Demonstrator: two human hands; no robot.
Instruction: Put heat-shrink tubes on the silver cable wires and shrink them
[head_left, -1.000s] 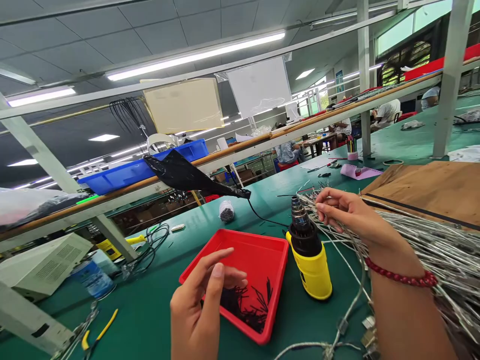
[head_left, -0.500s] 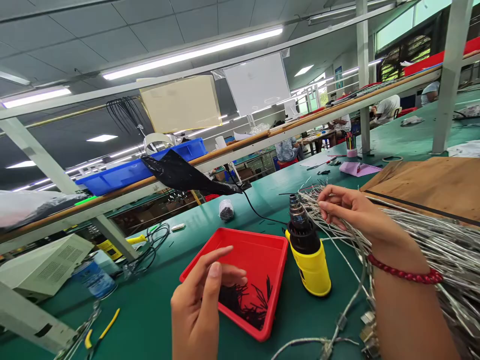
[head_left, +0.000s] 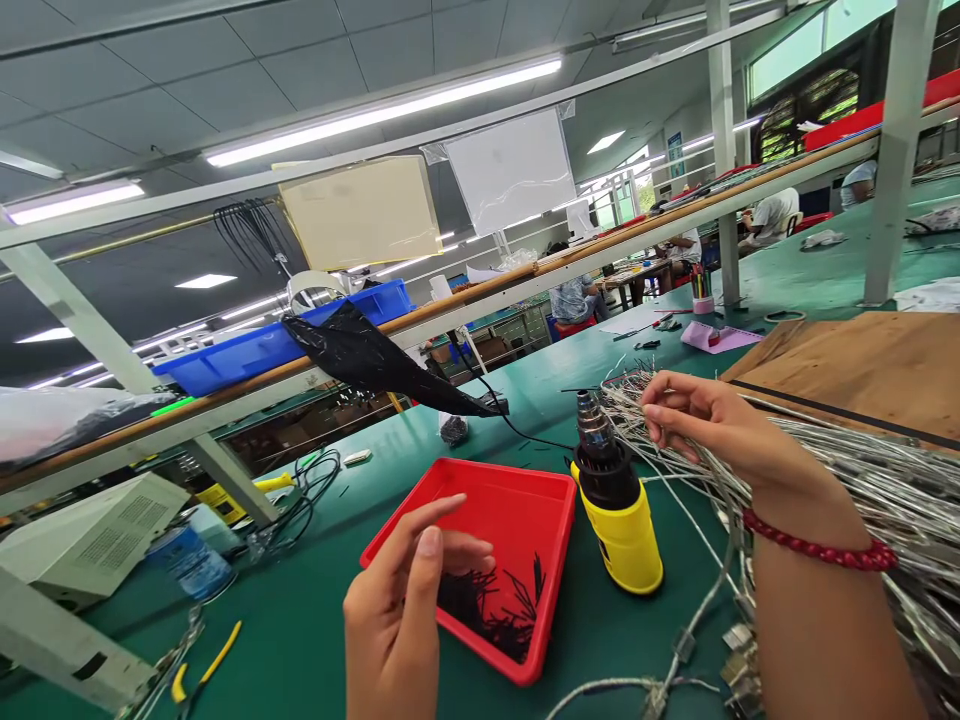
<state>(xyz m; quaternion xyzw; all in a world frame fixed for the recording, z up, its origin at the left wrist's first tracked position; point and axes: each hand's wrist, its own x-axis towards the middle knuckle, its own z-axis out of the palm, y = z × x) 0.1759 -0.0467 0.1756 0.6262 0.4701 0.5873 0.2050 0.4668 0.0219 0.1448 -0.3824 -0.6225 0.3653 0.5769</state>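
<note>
My left hand is raised in front of a red plastic tray, with its fingers apart and nothing in them. Short black tube pieces lie in the tray, partly hidden by that hand. My right hand is closed in a pinch around a grey cable, which hangs down and bends toward the front edge of the view. Beside the right hand, a yellow and black heat gun stands with its nozzle up. A heap of silvery cables stretches out behind my right wrist.
Yellow-handled pliers and a blue can are on the left of the green table. A shelf rail crosses above, holding a blue bin and a drooping black plastic bag. Brown cardboard lies at right.
The black bag's loose end has swung down and to the right, now covering part of the small roll behind it. My right hand has shifted slightly right; the left has barely moved.
</note>
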